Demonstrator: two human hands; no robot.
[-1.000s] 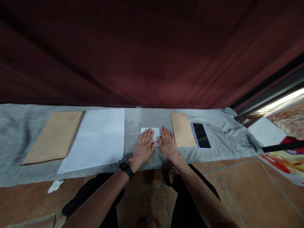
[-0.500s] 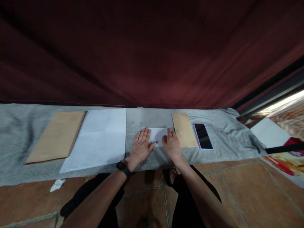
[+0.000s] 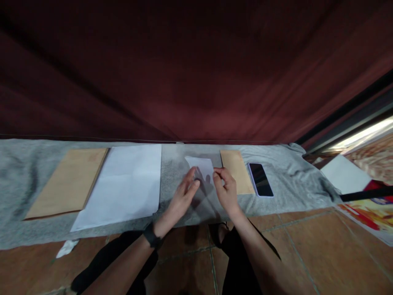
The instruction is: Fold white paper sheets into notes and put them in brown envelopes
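A small folded white paper (image 3: 203,166) is held up off the grey cloth (image 3: 276,192). My right hand (image 3: 226,189) pinches its right lower edge with curled fingers. My left hand (image 3: 182,196), with a black watch on the wrist, has its fingers stretched out and touches the paper's left lower edge. A small brown envelope (image 3: 237,171) lies just right of my right hand.
A large white sheet (image 3: 125,182) and a large brown envelope (image 3: 67,182) lie to the left on the cloth. A dark phone (image 3: 260,179) lies right of the small envelope. A dark red curtain (image 3: 184,73) hangs behind. Tiled floor (image 3: 307,246) and my legs are below.
Both hands were pressing the folded paper flat on the cloth; now they have lifted it, the right hand pinching it and the left hand's fingers rising off the cloth.
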